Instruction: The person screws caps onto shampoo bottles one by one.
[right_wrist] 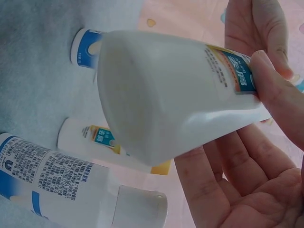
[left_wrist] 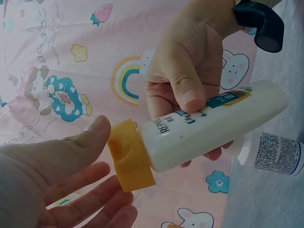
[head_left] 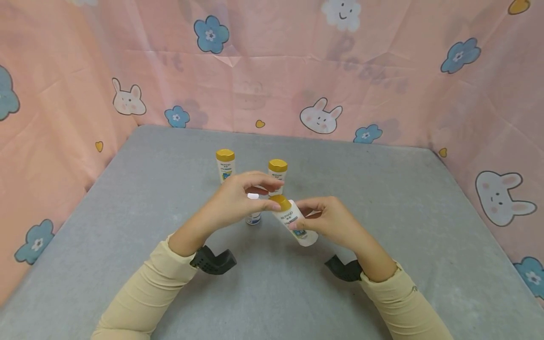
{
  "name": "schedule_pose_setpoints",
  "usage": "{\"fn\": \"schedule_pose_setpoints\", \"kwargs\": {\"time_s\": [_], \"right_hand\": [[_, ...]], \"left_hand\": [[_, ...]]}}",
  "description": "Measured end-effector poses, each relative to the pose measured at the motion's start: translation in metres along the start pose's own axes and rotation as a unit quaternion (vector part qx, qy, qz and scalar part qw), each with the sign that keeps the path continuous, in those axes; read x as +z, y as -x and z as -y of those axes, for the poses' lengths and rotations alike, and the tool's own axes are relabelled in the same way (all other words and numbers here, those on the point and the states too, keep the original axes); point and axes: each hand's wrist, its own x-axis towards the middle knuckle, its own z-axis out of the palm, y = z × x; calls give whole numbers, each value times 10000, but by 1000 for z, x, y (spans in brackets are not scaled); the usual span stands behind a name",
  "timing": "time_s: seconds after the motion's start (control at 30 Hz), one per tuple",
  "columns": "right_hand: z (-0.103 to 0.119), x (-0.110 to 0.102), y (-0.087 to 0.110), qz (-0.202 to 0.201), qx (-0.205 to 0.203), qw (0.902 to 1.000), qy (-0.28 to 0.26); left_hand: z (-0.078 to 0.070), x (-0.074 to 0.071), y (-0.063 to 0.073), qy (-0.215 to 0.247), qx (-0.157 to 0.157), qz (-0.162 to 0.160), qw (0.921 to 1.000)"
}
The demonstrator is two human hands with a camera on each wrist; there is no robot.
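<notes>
My right hand (head_left: 329, 219) grips a white lotion-type bottle (head_left: 293, 222) with a gold cap by its body, thumb across the label. The bottle tilts, cap up toward the left hand and base down to the right. My left hand (head_left: 235, 196) is at the cap (left_wrist: 129, 154), its thumb right at the cap's edge. In the left wrist view, the left fingers (left_wrist: 90, 202) are spread and relaxed below the thumb. The right wrist view has the bottle's broad base (right_wrist: 128, 102) close up, with the right fingers behind the body.
Two more gold-capped white bottles stand behind the hands, one at the left (head_left: 225, 165) and one further right (head_left: 278, 172). A white-capped bottle (head_left: 253, 216) with blue print stands below the left hand. Patterned pink cloth (head_left: 263, 71) surrounds the grey tabletop (head_left: 170, 189).
</notes>
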Motion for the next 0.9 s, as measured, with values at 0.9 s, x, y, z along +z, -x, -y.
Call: {"fn": "schedule_pose_setpoints", "kwargs": {"time_s": [0.9], "right_hand": [[3, 0, 1, -12, 25, 10000, -8]], "left_hand": [[-10, 10, 5, -293, -1057, -471, 9928]]}}
